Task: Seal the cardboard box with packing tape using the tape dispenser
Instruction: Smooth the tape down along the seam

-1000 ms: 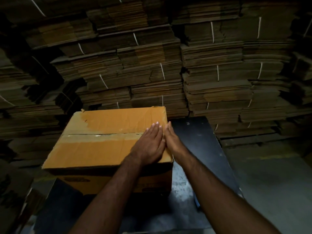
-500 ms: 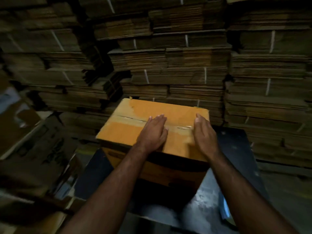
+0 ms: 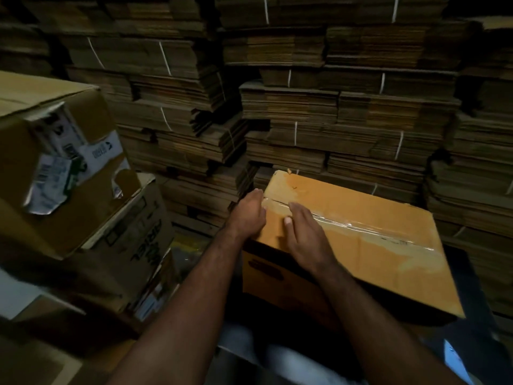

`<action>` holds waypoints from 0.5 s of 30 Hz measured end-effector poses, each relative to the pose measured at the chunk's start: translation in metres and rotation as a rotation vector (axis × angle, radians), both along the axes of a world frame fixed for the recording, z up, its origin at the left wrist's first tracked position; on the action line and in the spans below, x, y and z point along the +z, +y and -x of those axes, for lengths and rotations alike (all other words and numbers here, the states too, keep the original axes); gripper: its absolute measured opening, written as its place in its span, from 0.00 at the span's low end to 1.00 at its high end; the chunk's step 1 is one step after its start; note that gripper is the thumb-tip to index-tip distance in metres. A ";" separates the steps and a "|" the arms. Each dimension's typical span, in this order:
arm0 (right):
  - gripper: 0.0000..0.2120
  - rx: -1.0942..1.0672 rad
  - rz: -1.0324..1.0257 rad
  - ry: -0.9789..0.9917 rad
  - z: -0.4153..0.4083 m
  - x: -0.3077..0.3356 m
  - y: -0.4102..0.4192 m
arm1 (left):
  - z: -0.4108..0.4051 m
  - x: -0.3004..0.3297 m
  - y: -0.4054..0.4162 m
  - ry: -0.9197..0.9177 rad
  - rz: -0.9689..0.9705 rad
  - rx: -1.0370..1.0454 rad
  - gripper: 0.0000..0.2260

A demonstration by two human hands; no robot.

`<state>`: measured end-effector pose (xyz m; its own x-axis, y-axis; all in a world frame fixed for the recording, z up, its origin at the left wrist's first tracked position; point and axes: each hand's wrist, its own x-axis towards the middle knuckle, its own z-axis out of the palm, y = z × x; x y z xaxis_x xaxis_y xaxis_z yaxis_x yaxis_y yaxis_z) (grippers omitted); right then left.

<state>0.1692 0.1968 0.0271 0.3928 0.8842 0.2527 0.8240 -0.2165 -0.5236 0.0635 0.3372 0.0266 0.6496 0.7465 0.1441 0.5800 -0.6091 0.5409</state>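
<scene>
Both forearms reaching in from the bottom edge. Right hand (image 3: 304, 234) flat on the lid of the orange-brown cardboard box (image 3: 361, 245), fingers spread, grip open, palm just beside the glossy clear strip of packing tape (image 3: 361, 229) along the centre seam. Left hand (image 3: 247, 211) cupped over the box's far-left corner, fingers curled down the side, clasping nothing. Box sitting on a dark desk (image 3: 472, 295). Left of it, stacked worn labelled cartons (image 3: 69, 190). Behind, strapped bundles of flattened cardboard (image 3: 333, 107).

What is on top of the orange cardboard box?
A clear tape strip along the seam of the box, and both hands: left hand, right hand. The tape under them is covered.
</scene>
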 end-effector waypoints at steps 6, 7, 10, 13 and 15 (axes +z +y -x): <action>0.26 -0.093 0.024 -0.026 0.011 -0.010 0.018 | -0.011 -0.012 0.027 -0.098 0.325 -0.091 0.21; 0.25 -0.108 0.024 -0.023 0.011 -0.010 0.019 | -0.010 -0.014 0.028 -0.117 0.375 -0.091 0.23; 0.24 -0.144 0.030 -0.022 0.013 -0.013 0.022 | -0.008 -0.025 0.032 -0.142 0.510 -0.092 0.26; 0.25 -0.150 0.027 -0.040 0.015 -0.016 0.024 | -0.007 -0.031 0.039 -0.157 0.622 -0.107 0.25; 0.25 -0.160 0.026 -0.041 0.015 -0.016 0.024 | -0.004 -0.034 0.045 -0.129 0.668 -0.138 0.23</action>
<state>0.1540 0.2213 0.0110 0.5188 0.8176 0.2497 0.7988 -0.3595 -0.4824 0.0675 0.3824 -0.0072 0.7537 0.6137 -0.2351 0.4267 -0.1848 0.8853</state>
